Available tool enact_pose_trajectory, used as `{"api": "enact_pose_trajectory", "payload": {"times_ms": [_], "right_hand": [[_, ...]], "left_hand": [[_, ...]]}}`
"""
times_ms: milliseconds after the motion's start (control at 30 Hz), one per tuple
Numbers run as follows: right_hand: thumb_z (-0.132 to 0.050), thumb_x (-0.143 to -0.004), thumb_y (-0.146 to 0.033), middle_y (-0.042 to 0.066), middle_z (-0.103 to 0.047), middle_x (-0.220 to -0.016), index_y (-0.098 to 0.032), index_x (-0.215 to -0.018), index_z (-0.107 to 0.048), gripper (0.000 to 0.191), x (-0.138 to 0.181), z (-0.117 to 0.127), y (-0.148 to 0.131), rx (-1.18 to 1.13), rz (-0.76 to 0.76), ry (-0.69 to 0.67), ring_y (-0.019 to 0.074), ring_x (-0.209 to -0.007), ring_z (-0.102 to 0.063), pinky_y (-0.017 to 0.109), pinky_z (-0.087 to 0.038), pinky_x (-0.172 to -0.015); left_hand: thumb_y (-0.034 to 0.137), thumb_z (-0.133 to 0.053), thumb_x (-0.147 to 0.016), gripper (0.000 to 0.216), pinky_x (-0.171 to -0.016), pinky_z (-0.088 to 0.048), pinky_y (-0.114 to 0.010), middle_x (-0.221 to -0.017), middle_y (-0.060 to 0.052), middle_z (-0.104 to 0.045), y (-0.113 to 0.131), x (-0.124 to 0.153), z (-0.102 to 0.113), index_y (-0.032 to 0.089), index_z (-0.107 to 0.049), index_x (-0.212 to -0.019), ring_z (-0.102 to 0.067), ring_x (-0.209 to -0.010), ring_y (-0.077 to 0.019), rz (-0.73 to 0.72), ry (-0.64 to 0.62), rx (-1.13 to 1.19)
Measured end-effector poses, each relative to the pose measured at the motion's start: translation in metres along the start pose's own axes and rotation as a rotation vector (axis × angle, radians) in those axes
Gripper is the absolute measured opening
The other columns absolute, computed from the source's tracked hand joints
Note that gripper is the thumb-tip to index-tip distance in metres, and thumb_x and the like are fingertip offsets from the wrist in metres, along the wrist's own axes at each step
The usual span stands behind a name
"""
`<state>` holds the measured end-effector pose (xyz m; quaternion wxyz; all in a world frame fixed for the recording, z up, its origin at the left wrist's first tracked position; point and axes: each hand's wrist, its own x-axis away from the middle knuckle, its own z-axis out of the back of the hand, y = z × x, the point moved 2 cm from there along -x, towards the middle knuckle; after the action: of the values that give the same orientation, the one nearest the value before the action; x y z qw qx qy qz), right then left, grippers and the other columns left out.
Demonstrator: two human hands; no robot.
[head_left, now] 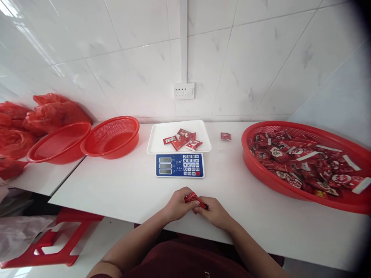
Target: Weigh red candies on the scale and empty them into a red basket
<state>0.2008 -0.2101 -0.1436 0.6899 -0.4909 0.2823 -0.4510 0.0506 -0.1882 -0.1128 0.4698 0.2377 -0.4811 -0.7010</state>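
Note:
Close to the table's front edge, my left hand [179, 205] and my right hand [216, 211] meet, both closed on a small red packet [192, 197]. Fingers cover much of it, so I cannot tell if there is more than one. Beyond them stands a digital scale [179, 166] with a blue keypad and a white tray [158, 133]. Several red packets [185, 135] lie loosely on that tray. One more small red packet [225, 136] rests on the table to the right of the scale.
A large red basket [268, 179] full of red packets stands at the right. Two red baskets [116, 153] [62, 154] sit at the left, beside red plastic bags [56, 114]. A red stool [65, 247] is below on the left. The wall carries a socket [184, 91].

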Motion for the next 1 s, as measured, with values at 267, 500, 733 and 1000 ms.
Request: {"api": "enact_pose_trajectory", "payload": {"times_ms": [267,500,733,1000], "right_hand": [[-0.042,-0.085,-0.046,0.001,-0.059,-0.066,-0.017,-0.068,-0.059,0.038,0.001,0.003,-0.007,-0.049,0.000,-0.012,0.0134,-0.062,-0.052,0.023,-0.040,-0.059],[-0.044,-0.083,-0.048,0.002,-0.060,-0.069,-0.017,-0.074,-0.059,0.035,-0.001,0.004,0.002,-0.082,-0.042,0.017,0.0143,-0.064,-0.054,0.025,-0.042,-0.061],[-0.047,-0.082,-0.048,0.001,-0.058,-0.068,-0.017,-0.073,-0.060,0.035,-0.002,0.004,0.004,-0.057,-0.051,0.013,0.0134,-0.062,-0.050,0.024,-0.038,-0.059],[-0.049,-0.081,-0.043,0.000,-0.057,-0.068,-0.017,-0.071,-0.059,0.030,0.001,0.003,-0.001,-0.020,-0.051,0.023,0.0132,-0.064,-0.049,0.024,-0.038,-0.061]], "left_hand": [[0.038,-0.060,-0.073,0.022,-0.062,-0.038,-0.024,-0.069,0.002,-0.053,0.001,-0.003,0.001,0.016,-0.054,-0.070,-0.048,-0.066,-0.0127,0.035,-0.035,0.050],[0.040,-0.052,-0.080,0.024,-0.066,-0.043,-0.026,-0.079,-0.002,-0.060,0.011,-0.015,0.022,0.019,-0.061,-0.089,-0.055,-0.072,-0.0148,-0.139,0.039,-0.082],[0.043,-0.051,-0.081,0.042,-0.091,-0.038,-0.033,-0.120,-0.009,-0.051,0.051,-0.085,0.109,0.019,-0.046,-0.115,-0.044,-0.114,-0.0226,-0.225,0.463,-0.489],[0.054,-0.055,-0.073,0.061,-0.090,-0.034,-0.039,-0.112,-0.014,-0.057,0.047,-0.141,0.129,0.017,-0.040,-0.119,-0.050,-0.106,-0.0288,0.036,0.307,-0.857]]}}
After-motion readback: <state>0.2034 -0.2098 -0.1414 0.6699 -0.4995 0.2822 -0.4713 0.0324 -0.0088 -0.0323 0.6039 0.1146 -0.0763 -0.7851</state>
